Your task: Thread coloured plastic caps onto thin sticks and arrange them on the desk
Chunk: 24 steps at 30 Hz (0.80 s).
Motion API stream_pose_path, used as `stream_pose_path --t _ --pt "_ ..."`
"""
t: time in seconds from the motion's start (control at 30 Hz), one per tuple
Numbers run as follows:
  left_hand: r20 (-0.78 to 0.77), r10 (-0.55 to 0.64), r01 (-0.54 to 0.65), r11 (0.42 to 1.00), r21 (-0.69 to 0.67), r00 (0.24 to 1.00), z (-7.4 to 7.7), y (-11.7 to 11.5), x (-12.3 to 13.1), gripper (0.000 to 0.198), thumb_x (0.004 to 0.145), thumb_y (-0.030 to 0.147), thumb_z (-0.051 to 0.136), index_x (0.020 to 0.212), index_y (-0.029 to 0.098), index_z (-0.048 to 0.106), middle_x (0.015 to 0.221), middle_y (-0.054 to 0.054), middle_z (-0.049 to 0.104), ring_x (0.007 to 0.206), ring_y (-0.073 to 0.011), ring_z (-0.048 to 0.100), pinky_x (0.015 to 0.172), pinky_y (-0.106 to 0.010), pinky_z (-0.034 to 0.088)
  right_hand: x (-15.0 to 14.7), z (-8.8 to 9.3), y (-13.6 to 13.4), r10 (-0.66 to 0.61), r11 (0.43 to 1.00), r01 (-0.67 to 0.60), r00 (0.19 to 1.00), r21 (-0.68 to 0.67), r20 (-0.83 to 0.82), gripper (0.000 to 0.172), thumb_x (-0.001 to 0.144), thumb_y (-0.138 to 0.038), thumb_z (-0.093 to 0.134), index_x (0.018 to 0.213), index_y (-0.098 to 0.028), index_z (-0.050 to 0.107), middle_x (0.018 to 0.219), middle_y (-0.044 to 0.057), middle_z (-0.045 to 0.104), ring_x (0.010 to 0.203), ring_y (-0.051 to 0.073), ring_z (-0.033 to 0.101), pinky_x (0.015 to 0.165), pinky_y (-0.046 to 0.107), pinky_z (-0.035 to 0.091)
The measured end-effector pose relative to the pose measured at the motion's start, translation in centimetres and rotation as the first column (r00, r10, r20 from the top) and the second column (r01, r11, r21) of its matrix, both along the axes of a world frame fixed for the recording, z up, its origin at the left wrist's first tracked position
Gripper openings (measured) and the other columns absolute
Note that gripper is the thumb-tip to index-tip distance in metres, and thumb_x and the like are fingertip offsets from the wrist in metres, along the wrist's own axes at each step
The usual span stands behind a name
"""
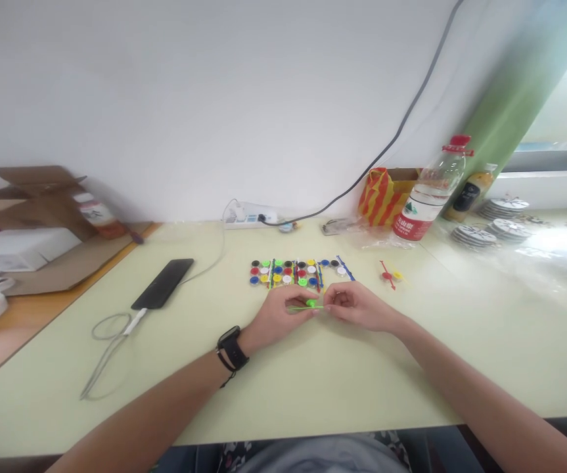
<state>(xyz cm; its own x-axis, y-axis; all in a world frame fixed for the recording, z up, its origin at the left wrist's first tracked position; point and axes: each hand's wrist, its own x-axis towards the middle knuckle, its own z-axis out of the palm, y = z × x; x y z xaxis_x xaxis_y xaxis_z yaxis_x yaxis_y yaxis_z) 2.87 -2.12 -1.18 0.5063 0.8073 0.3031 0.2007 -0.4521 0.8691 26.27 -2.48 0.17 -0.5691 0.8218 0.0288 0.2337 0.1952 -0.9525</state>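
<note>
My left hand [279,315] is closed, pinching a thin green arrow-shaped piece with a round green knob [311,303] at its middle. From the other side, the fingertips of my right hand [359,307] close on the right end of that same green arrow. Just beyond my hands lie rows of small round discs [311,270] in black, white, red, blue, yellow and green. Coloured arrow strips [345,268] lie among and beside them. Farther right are a red arrow on a red disc [386,276] and a yellow disc [398,276] with a yellow strip.
At left a black phone [163,284] lies with a grey cable, near an open cardboard box [41,190]. A power strip [251,218] sits against the wall. To the right stand a large water bottle [431,194], a striped bag [384,197] and stacked round plates [474,236].
</note>
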Motion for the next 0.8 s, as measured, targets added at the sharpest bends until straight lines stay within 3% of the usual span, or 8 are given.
stream_pose_path --t 0.2,0.43,0.8 --pt "-0.049 -0.012 0.015 0.999 0.050 0.999 0.40 -0.34 -0.05 0.019 0.089 0.030 0.072 0.105 0.019 0.076 0.101 -0.007 0.074 0.092 -0.0189 0.070 0.086 -0.031 0.060 0.04 -0.16 0.13 -0.018 0.999 0.017 0.999 0.045 0.036 0.019 0.091 -0.039 0.065 0.087 -0.020 0.068 0.080 0.002 0.066 0.067 0.014 0.056 0.061 0.026 0.044" --pt "-0.083 0.014 -0.006 0.995 0.101 0.996 0.16 -0.10 -0.33 0.014 0.087 0.026 0.073 0.100 0.019 0.075 0.096 -0.005 0.075 0.085 -0.0168 0.070 0.080 -0.028 0.058 0.13 -0.56 0.25 -0.038 0.999 0.038 0.999 0.011 0.002 0.020 0.090 -0.040 0.066 0.088 -0.020 0.067 0.075 0.000 0.063 0.060 0.012 0.055 0.057 0.026 0.044" --pt "-0.066 -0.042 0.044 0.999 0.028 0.997 0.71 -0.45 -0.33 0.015 0.089 0.031 0.071 0.095 0.017 0.072 0.091 -0.006 0.072 0.081 -0.0167 0.068 0.079 -0.030 0.058 0.07 0.11 -0.06 -0.039 0.999 0.037 0.998 -0.034 -0.047 0.021 0.089 -0.040 0.069 0.085 -0.020 0.066 0.067 -0.001 0.059 0.060 0.014 0.056 0.055 0.027 0.044"
